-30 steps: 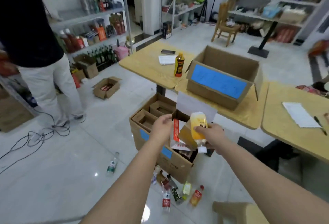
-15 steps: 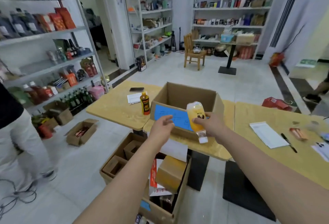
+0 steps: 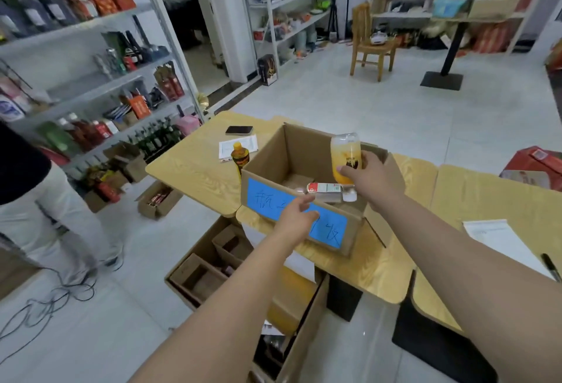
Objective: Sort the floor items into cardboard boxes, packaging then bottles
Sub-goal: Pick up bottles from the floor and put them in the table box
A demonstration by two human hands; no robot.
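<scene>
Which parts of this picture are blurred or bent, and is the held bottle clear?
Head view: the orange bottle in the right hand and the blue label on the cardboard box are fairly sharp; the left shelves are smeared by motion blur and lean from wide-angle distortion; the light looks soft and even.

The cardboard box [image 3: 273,154] stands open-topped — floor free farther in, a lying bottle [image 3: 324,188] against its near wall.

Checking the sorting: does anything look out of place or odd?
The orange bottle in the right hand is held upside down, cap lowest, over the blue-labelled box. A dark bottle stands outside it on the table.
</scene>
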